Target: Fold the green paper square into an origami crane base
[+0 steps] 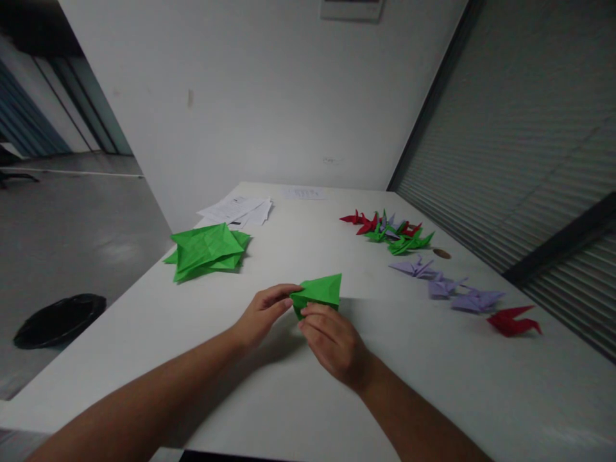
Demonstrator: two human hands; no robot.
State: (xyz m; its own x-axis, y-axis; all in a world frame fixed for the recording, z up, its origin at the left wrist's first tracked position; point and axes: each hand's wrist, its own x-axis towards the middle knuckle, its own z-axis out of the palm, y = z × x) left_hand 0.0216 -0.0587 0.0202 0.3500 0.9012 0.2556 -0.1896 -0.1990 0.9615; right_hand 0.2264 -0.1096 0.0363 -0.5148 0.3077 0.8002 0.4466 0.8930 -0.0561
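A small folded piece of green paper (321, 290) is held just above the white table (221, 398), near the middle of the view. My left hand (262, 314) pinches its left corner between thumb and fingers. From below and to the right, my right hand (334, 337) grips its lower edge with bent fingers, which cover part of the paper. At the table's left side lies a stack of creased green sheets (206, 250).
Green, red and purple paper cranes (407, 242) cluster at the back right; purple ones (476, 299) and a red crane (514, 321) lie nearer. Printed papers (235, 208) are at the back left. A black bin (60, 321) stands on the floor at left.
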